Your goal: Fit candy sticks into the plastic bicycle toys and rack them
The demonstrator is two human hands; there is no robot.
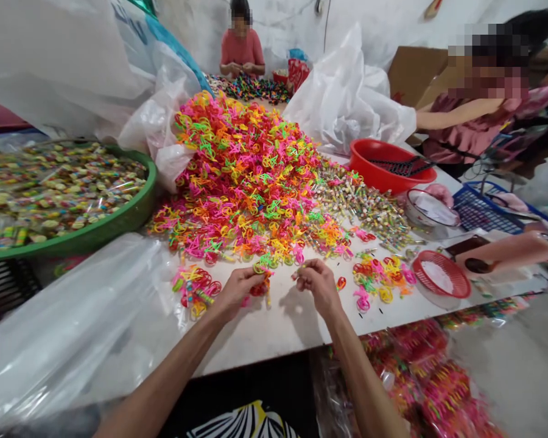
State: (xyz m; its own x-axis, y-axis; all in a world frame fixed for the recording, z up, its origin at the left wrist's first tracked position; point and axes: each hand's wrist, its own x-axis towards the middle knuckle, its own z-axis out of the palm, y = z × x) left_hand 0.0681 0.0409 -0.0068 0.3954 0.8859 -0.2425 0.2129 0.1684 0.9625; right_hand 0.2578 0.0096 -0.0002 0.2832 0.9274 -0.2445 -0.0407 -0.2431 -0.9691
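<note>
Over the near part of the white table [281, 328], my left hand [235, 291] is closed, with thumb and forefinger pinching small coloured plastic toys [261, 281] in green, orange and red. A thin striped tube hangs beside its fingertips. My right hand [318, 283] is a little way to the right, fingers bent into a pinch; a tiny pale piece [295, 277] shows at its tips, too small to name. Just beyond both hands rises a big heap of bright plastic toys [251, 182]. Small groups lie by the left wrist [196, 286] and right of the right hand [379, 274].
A green tub [137, 207] of small wrapped pieces stands left, near clear plastic sheeting [95, 316]. Small tubes [369, 207] lie right of the heap. Further right are a red basin [369, 176], a red basket [463, 283] and a blue basket [468, 207]. Two other people sit beyond.
</note>
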